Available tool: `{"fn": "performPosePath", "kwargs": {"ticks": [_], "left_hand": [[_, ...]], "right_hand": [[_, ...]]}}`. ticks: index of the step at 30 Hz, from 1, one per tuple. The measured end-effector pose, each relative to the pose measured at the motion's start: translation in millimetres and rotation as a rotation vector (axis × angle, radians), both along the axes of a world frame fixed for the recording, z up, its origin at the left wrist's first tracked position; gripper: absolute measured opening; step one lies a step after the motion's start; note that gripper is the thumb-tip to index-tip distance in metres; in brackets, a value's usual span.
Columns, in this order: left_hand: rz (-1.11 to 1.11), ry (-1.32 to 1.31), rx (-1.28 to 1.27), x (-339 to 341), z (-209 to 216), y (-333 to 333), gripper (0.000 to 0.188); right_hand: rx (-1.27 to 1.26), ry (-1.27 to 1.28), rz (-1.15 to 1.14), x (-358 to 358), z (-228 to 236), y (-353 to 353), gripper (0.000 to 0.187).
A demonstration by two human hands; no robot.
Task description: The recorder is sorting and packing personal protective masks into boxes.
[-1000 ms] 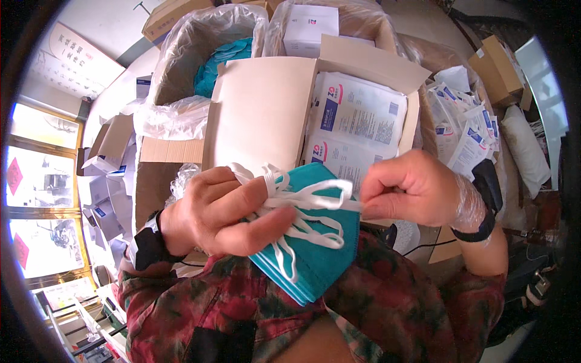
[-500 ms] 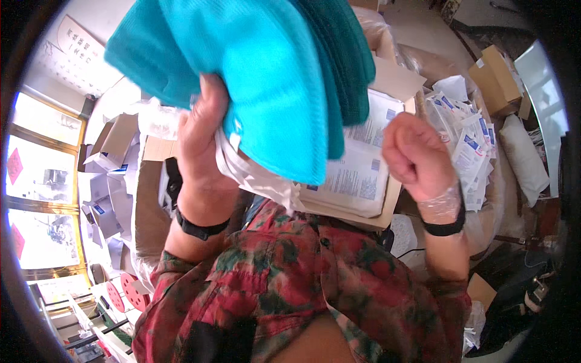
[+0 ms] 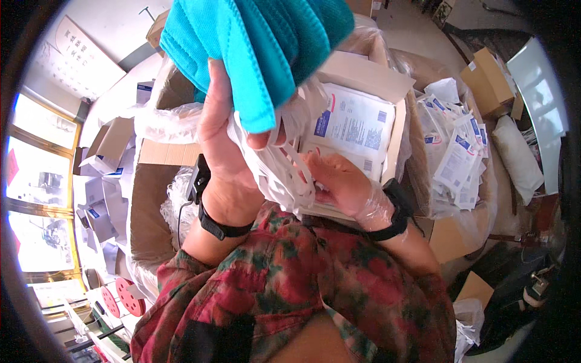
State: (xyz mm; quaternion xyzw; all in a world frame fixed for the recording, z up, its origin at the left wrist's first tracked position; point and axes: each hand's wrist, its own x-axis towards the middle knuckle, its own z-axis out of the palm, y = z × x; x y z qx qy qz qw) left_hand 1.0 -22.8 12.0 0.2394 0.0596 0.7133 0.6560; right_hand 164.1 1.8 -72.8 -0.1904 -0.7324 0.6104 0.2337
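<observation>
My left hand (image 3: 225,136) is wrapped round a stack of teal folded face masks (image 3: 242,54), held up at the top of the view. White elastic straps (image 3: 275,172) hang in a loose bundle below the masks. At the lower right of this bundle, my right hand (image 3: 342,184) is closed, with strap loops between its thumb and fingers. Its fingertips are partly hidden. Behind the hands, an open cardboard box (image 3: 390,133) holds flat white printed packets (image 3: 357,118).
On the right, a plastic-lined carton (image 3: 423,187) contains many loose white packets (image 3: 457,160). A large carton (image 3: 145,218) with clear plastic film stands at left, beside several white folded boxes (image 3: 106,187). A white sack (image 3: 514,157) lies at far right.
The mask stack has tilted and turned, bringing its straps into fuller view. My right hand has moved left, from over the packet carton's side to the straps, and taken hold of them.
</observation>
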Motion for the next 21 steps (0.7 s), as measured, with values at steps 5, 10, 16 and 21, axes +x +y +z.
{"fn": "performPosePath", "kwargs": {"ticks": [5, 10, 16, 21], "left_hand": [[-0.043, -0.005, 0.076, -8.1, -4.9, 2.7, 0.049], [-0.041, -0.013, 0.086, -10.2, -9.6, 8.7, 0.052], [0.021, -0.016, 0.052, -19.7, -9.6, 8.0, 0.053], [0.099, 0.034, 0.047, -28.4, -11.1, 7.4, 0.052]], "right_hand": [[-0.661, 0.171, -0.072, -3.9, 8.2, -30.7, 0.046], [-0.691, 0.325, 0.132, 1.7, 0.8, -26.8, 0.042], [-0.657, 0.198, 0.180, 2.9, 20.7, -29.3, 0.040], [-0.762, 0.180, 0.161, 19.6, 20.1, -26.5, 0.033]]}}
